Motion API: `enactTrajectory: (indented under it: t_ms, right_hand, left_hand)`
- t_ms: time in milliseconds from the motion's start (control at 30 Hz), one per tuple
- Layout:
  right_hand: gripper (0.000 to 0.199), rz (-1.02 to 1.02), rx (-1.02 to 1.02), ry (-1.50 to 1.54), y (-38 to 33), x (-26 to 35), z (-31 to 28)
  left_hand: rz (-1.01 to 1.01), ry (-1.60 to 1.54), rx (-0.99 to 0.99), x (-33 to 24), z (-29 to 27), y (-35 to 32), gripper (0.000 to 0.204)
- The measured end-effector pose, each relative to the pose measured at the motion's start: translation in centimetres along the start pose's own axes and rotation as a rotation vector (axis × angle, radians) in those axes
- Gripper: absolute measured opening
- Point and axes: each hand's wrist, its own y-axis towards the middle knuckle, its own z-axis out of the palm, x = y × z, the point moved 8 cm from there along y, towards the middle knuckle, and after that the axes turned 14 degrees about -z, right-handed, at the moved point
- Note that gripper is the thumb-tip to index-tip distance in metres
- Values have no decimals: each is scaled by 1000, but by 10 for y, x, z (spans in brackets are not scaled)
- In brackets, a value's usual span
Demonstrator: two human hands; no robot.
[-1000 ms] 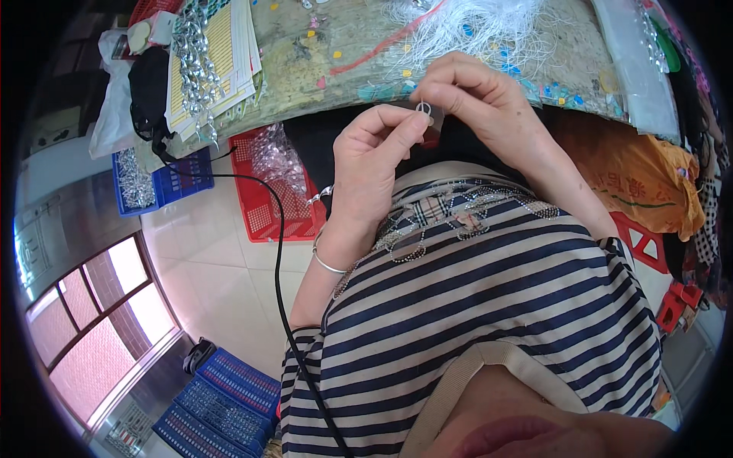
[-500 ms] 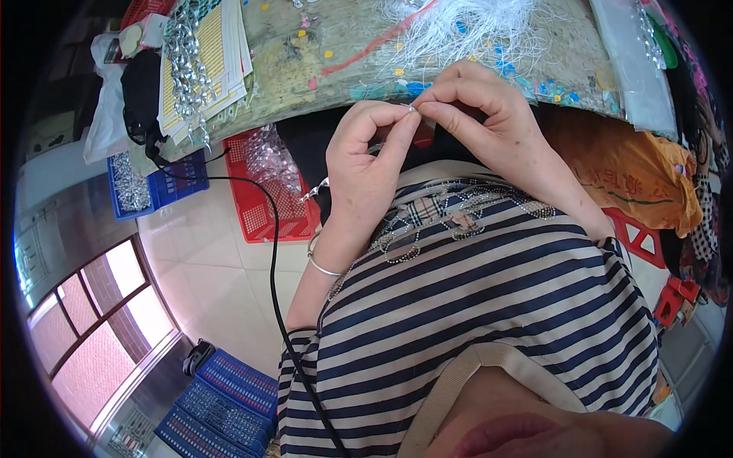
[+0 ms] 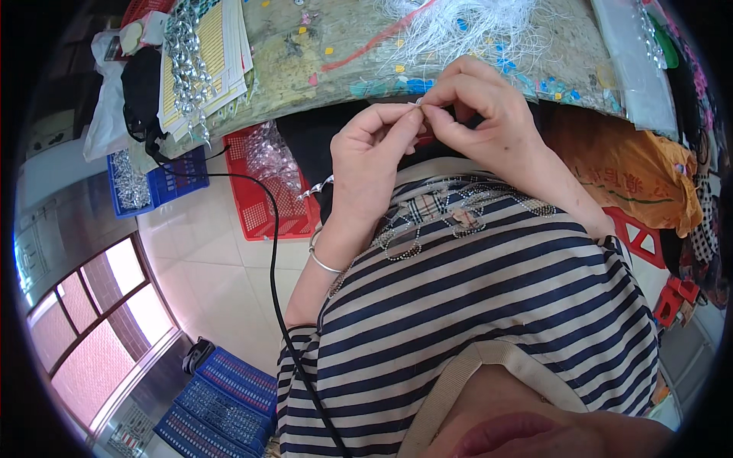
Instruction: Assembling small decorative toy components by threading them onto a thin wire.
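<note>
My left hand [image 3: 370,156] and my right hand [image 3: 489,111] meet just off the near edge of the worktable. Thumb and forefinger of each are pinched together. Between the fingertips shows a tiny pale, shiny piece [image 3: 418,102], too small to name. The left hand's other fingers curl in, and what they may hold is hidden. A twisted silver strip [image 3: 315,188] pokes out past the left side of my left hand; whether it is held there is hidden.
White threads [image 3: 466,27] and a red strip [image 3: 378,44] lie on the worktable [image 3: 282,76]. Twisted silver pieces [image 3: 189,72] hang over papers at left. Below stand a red crate [image 3: 259,210] and a blue basket [image 3: 172,191]. A black cable [image 3: 273,252] runs down beside my left arm.
Both hands have shifted slightly, their fingertips moving a little up and right. The right fingers have drawn closer in, and the left fingers have turned a little. The pinch stays.
</note>
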Motion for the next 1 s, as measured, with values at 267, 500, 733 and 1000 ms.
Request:
enactTrajectory:
  t_ms: [267,500,733,1000]
  right_hand:
    - [5,603,-79,821,-29,-37,29]
    - [9,666,-19,781,-28,-32,25]
    - [10,618,54,678,-29,-37,32]
    - [8,576,-2,764,-27,-35,31]
  left_hand:
    - [-58,-145,27,6,-5,2,12]
    - [-19,-51,-26,0,-6,-2,11]
    - [-20,-46,-10,-1,-3,-3,9]
    - [-57,-59,8,-3,-3,-4,15]
